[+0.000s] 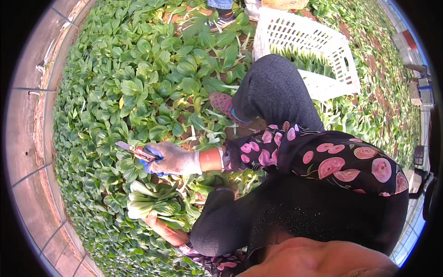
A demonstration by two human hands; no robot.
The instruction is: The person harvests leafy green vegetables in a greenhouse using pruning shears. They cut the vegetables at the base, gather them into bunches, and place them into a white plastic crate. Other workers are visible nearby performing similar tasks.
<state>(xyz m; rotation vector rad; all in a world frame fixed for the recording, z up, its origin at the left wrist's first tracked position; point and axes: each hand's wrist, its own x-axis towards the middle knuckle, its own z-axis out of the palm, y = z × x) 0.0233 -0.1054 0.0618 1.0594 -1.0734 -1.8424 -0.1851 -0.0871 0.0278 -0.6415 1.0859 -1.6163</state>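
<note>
My right hand [169, 158], in a pale knit glove with blue on the fingers, is closed around a utility knife [140, 151] with a red and silver handle; its blade points left over the leafy plants. Just below it, my left hand [151, 219] holds a cut bunch of bok choy [155, 200], its pale stem ends facing left and its green leaves to the right. The leaves hide part of that hand's fingers. Growing bok choy [133, 88] surrounds both hands.
Beyond my knee stands a white plastic crate [304, 33] with bok choy in it. Another person's shoe [223, 22] is at the top among the leaves. Loose leaves lie by my own shoe [226, 106]. A concrete strip [29, 124] borders the bed at left; more crates [420, 91] stand far right.
</note>
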